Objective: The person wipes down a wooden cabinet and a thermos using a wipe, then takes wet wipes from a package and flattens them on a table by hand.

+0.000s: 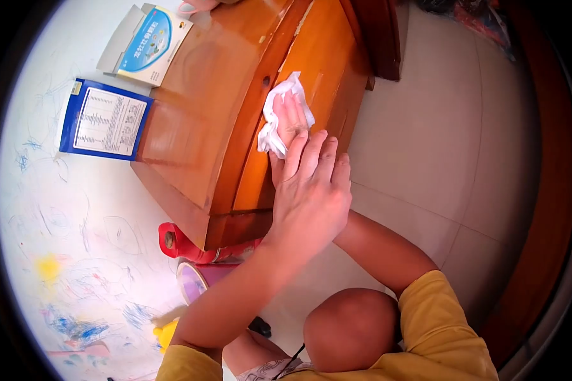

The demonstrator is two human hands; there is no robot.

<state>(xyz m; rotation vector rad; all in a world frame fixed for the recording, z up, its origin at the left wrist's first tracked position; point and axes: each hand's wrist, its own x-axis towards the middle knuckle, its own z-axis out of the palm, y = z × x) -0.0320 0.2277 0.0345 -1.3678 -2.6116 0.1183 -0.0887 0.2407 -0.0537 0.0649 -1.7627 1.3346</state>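
Right hand (290, 120) open and flat on white cloth (269, 132) against wooden cabinet (251, 114), left hand (313, 197) open, over right wrist

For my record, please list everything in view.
Cabinet: one, brown, centre
Cloth: one, white, cabinet front
Open carton: one, white, cabinet top
Printed package: one, blue, beside carton
Round container: one, purple, beside cabinet
Red item: one, beside cabinet
Yellow item: one, left
Black item: one, bottom
Pink item: one, top
Wood parts: two, brown, right
Bundle: one, reddish, top right
Wall: one, scribbled white, left
Tiles: several, beige, right
Sleeves: two, yellow, bottom
Knee: one, bottom
Right hand: one, on cloth
Left hand: one, over right
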